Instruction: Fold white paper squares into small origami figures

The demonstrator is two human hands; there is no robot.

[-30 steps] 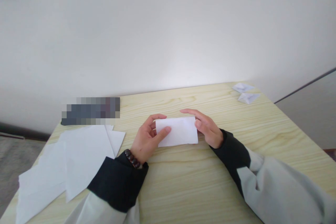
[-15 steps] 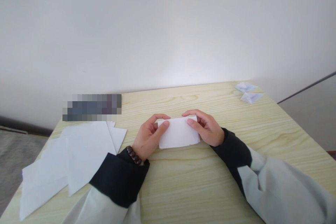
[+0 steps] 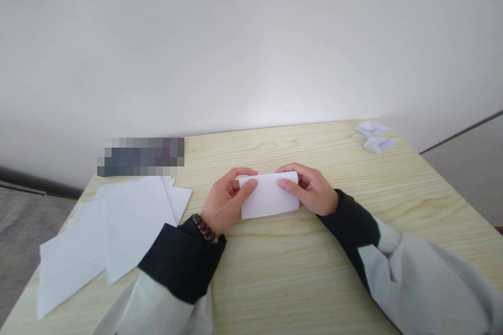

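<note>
A folded white sheet of paper (image 3: 268, 196) rests on the light wooden table (image 3: 306, 272) in the middle of the view. My left hand (image 3: 226, 204) pinches its left end, thumb on top and fingers curled behind the far edge. My right hand (image 3: 312, 191) grips the right end the same way, thumb pressed on the top face. A dark bead bracelet (image 3: 203, 227) sits on my left wrist. Both sleeves are black at the cuff and pale grey further up.
A loose pile of white paper sheets (image 3: 113, 230) lies at the table's left. Two small folded paper pieces (image 3: 375, 136) sit at the far right corner. A blurred dark object (image 3: 140, 157) lies at the back left against the white wall.
Both hands have closed in on the folded paper; my right hand's fingers went from stretched along the far edge to curled round the right end. The paper looks narrower.
</note>
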